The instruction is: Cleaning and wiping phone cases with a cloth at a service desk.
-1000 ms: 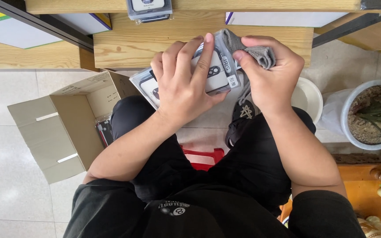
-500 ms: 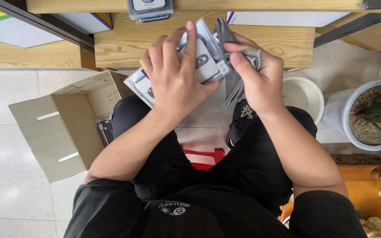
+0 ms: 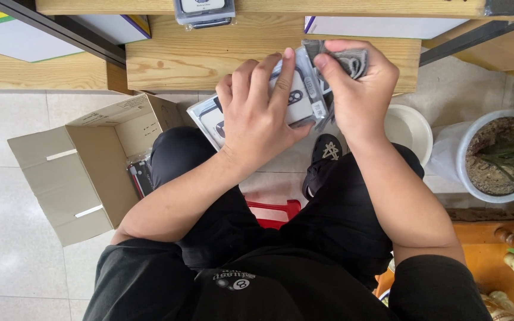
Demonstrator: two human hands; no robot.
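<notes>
We see the open box (image 3: 84, 172) left of our knees, floor free around it. Our left hand (image 3: 260, 116) clasps clear packs (image 3: 295, 98) at the shelf (image 3: 191, 56) edge; our right hand (image 3: 358, 89) pinches a grey cloth (image 3: 346, 59) against them.

A single head-worn camera is looking steeply down (almost straight) from close above onto the lap, facing forward toward the wooden shelf (image 3: 209, 56).
</notes>
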